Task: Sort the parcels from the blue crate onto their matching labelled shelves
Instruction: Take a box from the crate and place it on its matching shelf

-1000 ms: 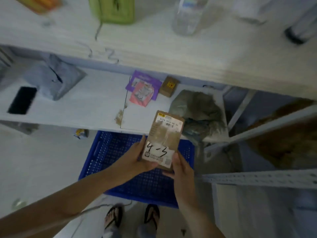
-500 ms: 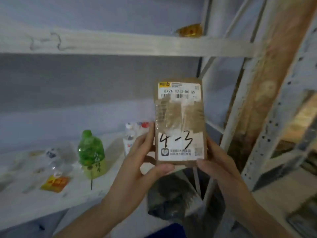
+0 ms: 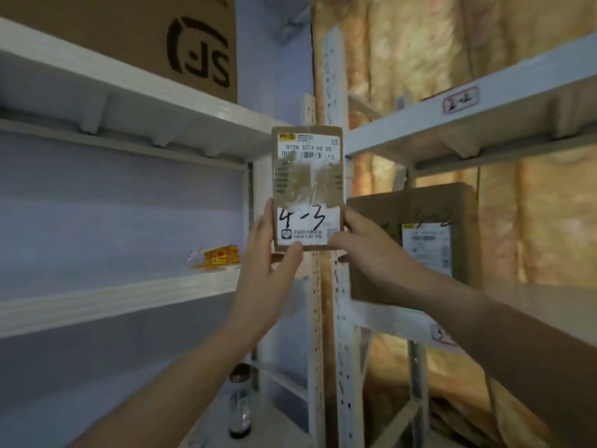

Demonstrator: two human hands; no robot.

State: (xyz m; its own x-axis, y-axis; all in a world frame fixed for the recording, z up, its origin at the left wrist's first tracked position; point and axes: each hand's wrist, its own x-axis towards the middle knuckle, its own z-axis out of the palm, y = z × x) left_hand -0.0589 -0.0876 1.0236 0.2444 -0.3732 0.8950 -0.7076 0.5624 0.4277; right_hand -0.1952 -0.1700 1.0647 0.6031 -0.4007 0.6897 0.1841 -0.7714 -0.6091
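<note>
Head view: two bare forearms rise from 7 and 5 o'clock to meet at the centre of the frame. The left hand (image 3: 268, 270) and the right hand (image 3: 365, 250) are both clamped on the lower end of a small brown parcel (image 3: 307, 189), thumbs across its front and fingers behind, the hands close together with only the parcel's width between them. The parcel stands upright, facing the camera, with a printed shipping label at its top, scuffed tape across the middle, and "4-3" handwritten in black on the white label near its bottom.

Just behind it run the white perforated uprights (image 3: 342, 318) of two shelf units that meet at a corner. At 3 o'clock a larger cardboard box (image 3: 420, 208) sits on the right shelf, with handwriting that seems to read "3-2". At 9 o'clock a small orange packet (image 3: 219, 255) lies on the left shelf. At 6 o'clock a clear bottle (image 3: 239, 405) stands lower down. At 11 o'clock, a big carton (image 3: 145, 33) rests on the top left shelf; at 2 o'clock, a shelf tag (image 3: 460, 99) marks a shelf edge.
</note>
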